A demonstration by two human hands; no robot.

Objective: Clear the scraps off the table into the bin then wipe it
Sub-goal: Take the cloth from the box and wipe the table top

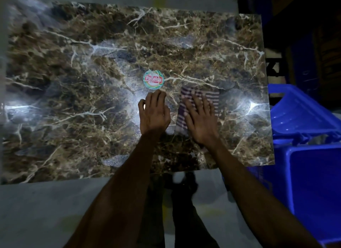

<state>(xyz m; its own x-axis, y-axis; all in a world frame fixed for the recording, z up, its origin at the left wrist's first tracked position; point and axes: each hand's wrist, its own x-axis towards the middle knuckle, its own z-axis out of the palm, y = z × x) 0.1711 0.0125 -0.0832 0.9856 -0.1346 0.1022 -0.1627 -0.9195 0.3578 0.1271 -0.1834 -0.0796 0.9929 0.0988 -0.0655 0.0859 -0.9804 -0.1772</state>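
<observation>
Both bare forearms come up from the bottom of the shot, reaching over the near edge of the table (55, 100), which has a glossy brown marble-look top with white veins and a couple of bright light glares on it.

Right hand (200, 116) lies flat on a striped cloth (214, 97) (purple and white, kinda blurry), fingers straight and spread, palm pressing it down on the table rather than grabbing it. So that grip is open, just pushing on the cloth.

Left hand (154, 113) is just beside it, to the left, fingers bent a bit and loosely together, tips pointing at a round sticker (153, 79) near the middle of the table. It looks like the fingertips are right at the sticker's lower edge, but whether they actually touch it is hard to tell. Nothing is held in that hand.

Off the right side of the table sits a blue plastic bin (304, 164), with its lid tilted up behind it. The cloth is on the half of the table nearer the bin. Floor below is plain grey.
</observation>
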